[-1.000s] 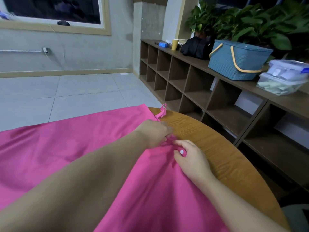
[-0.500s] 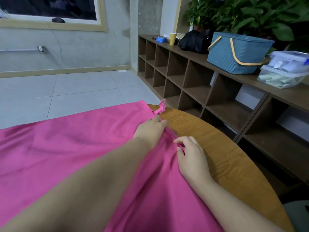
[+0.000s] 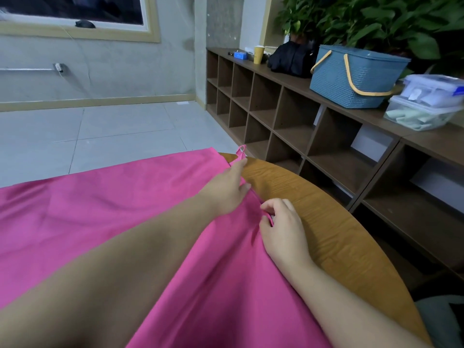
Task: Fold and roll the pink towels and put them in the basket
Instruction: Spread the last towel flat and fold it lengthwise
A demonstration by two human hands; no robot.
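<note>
A large pink towel (image 3: 105, 209) lies spread over the round wooden table (image 3: 313, 212), its right edge running toward a small pink hanging loop (image 3: 241, 152) at the far corner. My left hand (image 3: 228, 188) lies flat on the towel along that edge, fingers straight and reaching toward the loop. My right hand (image 3: 282, 229) sits just behind it, fingers curled and pinching the towel's edge. The blue woven basket (image 3: 351, 79) with yellow handles stands on the shelf top at the right, apart from the table.
A brown cubby shelf unit (image 3: 276, 114) runs along the right wall. On its top stand a yellow cup (image 3: 258, 54), a black bag (image 3: 291, 60), clear lidded boxes (image 3: 426, 106) and green plants (image 3: 376, 23). Grey tiled floor (image 3: 113, 136) lies beyond the table.
My left hand has slid forward along the towel's edge toward the loop and straightened its fingers. My right hand stays at the edge, still pinching it.
</note>
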